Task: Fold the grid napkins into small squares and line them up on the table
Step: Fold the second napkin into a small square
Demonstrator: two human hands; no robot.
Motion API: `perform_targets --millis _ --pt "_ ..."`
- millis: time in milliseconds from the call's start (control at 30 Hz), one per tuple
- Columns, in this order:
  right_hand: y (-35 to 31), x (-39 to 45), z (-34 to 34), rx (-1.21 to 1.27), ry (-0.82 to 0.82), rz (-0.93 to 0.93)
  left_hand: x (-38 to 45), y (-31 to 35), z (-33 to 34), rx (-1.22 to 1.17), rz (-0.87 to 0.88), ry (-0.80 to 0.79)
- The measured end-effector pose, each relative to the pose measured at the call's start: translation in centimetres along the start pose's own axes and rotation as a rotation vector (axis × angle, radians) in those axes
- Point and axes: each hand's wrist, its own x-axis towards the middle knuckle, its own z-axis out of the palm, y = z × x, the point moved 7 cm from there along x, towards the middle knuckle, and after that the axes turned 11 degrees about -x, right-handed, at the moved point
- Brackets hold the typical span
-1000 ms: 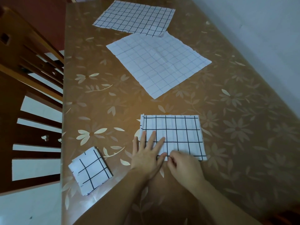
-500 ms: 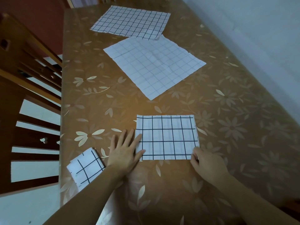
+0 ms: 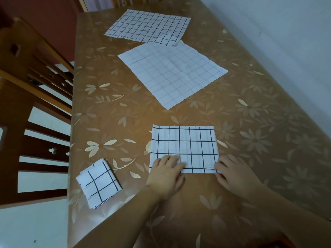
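Left hand [image 3: 165, 173] presses flat and right hand [image 3: 232, 173] pinches the corner of the half-folded white black-grid napkin [image 3: 184, 147]; one small folded grid square [image 3: 99, 183] lies beside, two unfolded grid napkins [image 3: 172, 74] wait

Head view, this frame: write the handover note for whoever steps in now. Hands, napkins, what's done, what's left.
Left hand: flat on the near-left part of the half-folded napkin, pressing it down.
Right hand: fingers curled at that napkin's near-right corner, apparently pinching it.
Done: one folded square lies near the table's left edge.
In progress: the half-folded napkin is a rectangle and needs further folding, then placing beside the square.
Left: two napkins lie open further back, the faint-grid napkin in the middle and the far napkin behind it, their corners meeting.
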Motion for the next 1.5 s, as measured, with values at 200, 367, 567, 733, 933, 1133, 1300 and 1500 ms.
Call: perform_targets --millis 200,367,567,733,933,1133,1300,1500 --pt "-1.1 0.3 -1.2 0.002 0.005 -0.094 0.4 2.0 -0.1 -0.015 -0.013 -0.032" --pt "-3.9 -0.7 -4.2 0.229 -0.035 -0.071 -0.5 4.3 0.1 0.061 0.107 0.046" --pt "-6.6 -2.7 -4.6 0.314 -0.074 -0.143 -2.7 2.9 -0.3 0.015 -0.026 0.110" --pt "-5.4 -3.7 -2.4 0.236 -0.054 -0.109 -5.9 2.4 -0.7 -0.151 0.004 0.161" --pt "-4.3 -2.8 -1.8 0.293 -0.058 -0.084 -10.3 2.0 -2.8 -0.303 -0.071 0.388" --pt "-5.6 -3.9 -3.1 0.859 -0.352 0.054 -14.1 -1.4 -1.5 -0.431 -0.364 0.410" --pt "-6.7 -4.3 -2.8 1.141 -0.480 0.167 -15.9 -2.6 -1.5 -0.600 -0.470 0.531" --pt "-6.8 -4.6 -1.6 1.059 -0.519 0.338 -15.8 -3.2 -1.7 -0.562 -0.544 0.463"
